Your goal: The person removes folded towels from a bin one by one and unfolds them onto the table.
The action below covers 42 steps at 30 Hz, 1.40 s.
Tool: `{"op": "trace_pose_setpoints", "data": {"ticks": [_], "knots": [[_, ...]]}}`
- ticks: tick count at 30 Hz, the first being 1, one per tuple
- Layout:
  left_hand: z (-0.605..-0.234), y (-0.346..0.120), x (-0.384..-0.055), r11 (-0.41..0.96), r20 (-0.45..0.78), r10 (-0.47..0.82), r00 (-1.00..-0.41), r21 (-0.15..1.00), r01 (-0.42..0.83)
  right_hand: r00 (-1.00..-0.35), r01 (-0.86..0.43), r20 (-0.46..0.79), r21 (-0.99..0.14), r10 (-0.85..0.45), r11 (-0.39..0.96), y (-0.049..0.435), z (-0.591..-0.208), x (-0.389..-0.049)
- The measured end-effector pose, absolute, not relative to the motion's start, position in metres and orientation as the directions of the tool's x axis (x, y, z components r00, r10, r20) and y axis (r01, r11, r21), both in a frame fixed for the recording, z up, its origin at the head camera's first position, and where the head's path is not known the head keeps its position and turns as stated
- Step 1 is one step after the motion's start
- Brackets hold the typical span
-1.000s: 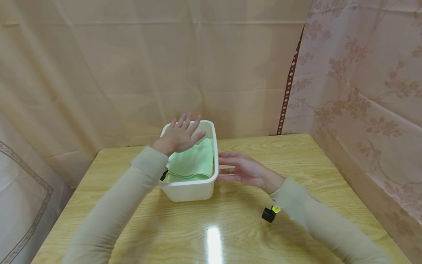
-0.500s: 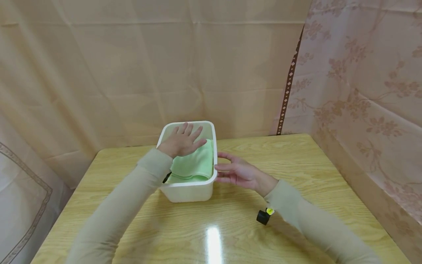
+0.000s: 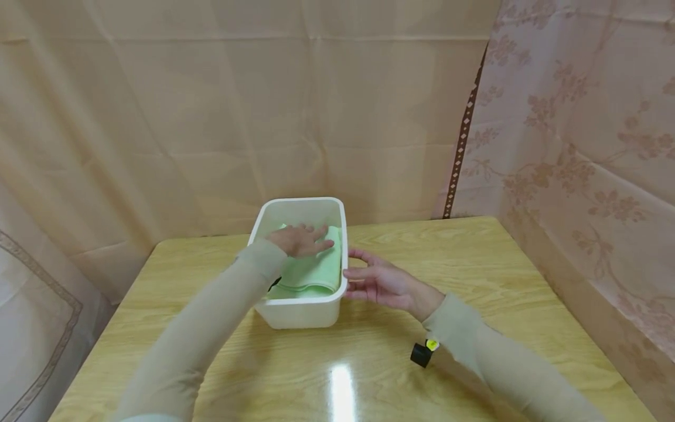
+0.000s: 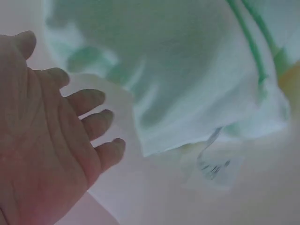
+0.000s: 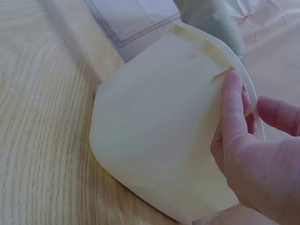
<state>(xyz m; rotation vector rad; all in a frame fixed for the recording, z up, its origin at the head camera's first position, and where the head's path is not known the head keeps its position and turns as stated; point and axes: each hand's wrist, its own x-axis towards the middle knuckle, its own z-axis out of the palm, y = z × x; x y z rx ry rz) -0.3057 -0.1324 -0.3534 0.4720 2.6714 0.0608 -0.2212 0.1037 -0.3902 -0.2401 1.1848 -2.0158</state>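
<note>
A white plastic bin (image 3: pixel 303 315) stands on the table with a folded light green towel (image 3: pixel 311 271) inside. My left hand (image 3: pixel 299 239) is down within the bin over the towel, fingers spread. In the left wrist view the palm of the left hand (image 4: pixel 51 136) faces the camera, and the towel (image 4: pixel 178 70) with its small printed tag (image 4: pixel 215 168) lies beyond the fingertips. At the bin's right side, my right hand (image 3: pixel 387 282) holds the rim. The right wrist view has its fingers (image 5: pixel 232 101) under the rim and the thumb at the outer edge.
The wooden table (image 3: pixel 422 252) carries the bin near its far edge. A beige curtain (image 3: pixel 237 105) hangs close behind, and a pink floral cloth (image 3: pixel 590 146) covers the right side. A black wrist camera (image 3: pixel 422 354) hangs below the right sleeve.
My left hand has gone from above the bin down into it, over the towel. My right hand has moved left from beside the bin and taken hold of its rim.
</note>
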Motion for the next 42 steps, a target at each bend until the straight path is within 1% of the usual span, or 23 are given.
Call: {"op": "trace_pose_setpoints", "data": {"ticks": [5,12,16,22,26,33,39,42], "knots": [[-0.364,-0.132,-0.307,0.941,-0.395,0.339,-0.854,0.117,0.319,-0.67,0.549,-0.217,-0.789,-0.71,-0.276,0.105,-0.393,-0.219],[-0.371,-0.131,-0.309,0.956,-0.434,0.293,-0.852,0.134,0.261,-0.653,0.564,-0.211,-0.776,-0.728,-0.282,0.109,-0.394,-0.218],[-0.375,-0.132,-0.312,0.953,-0.434,0.301,-0.849,0.124,0.275,-0.646,0.563,-0.202,-0.778,-0.736,-0.28,0.109,-0.394,-0.219],[-0.382,-0.134,-0.315,0.969,-0.454,0.246,-0.856,0.122,0.213,-0.649,0.564,-0.211,-0.778,-0.731,-0.276,0.108,-0.394,-0.218],[-0.393,-0.135,-0.323,0.963,-0.429,0.267,-0.863,0.137,0.23,-0.647,0.566,-0.211,-0.777,-0.732,-0.276,0.109,-0.395,-0.218],[-0.428,-0.141,-0.353,0.942,-0.364,0.333,-0.87,0.159,0.294,-0.637,0.565,-0.197,-0.777,-0.746,-0.277,0.111,-0.395,-0.219],[-0.407,-0.137,-0.337,0.943,-0.394,0.332,-0.857,0.161,0.292,-0.629,0.563,-0.185,-0.778,-0.755,-0.278,0.111,-0.395,-0.219],[-0.408,-0.139,-0.336,0.942,-0.39,0.335,-0.858,0.158,0.296,-0.628,0.559,-0.181,-0.781,-0.757,-0.277,0.109,-0.396,-0.218]]}}
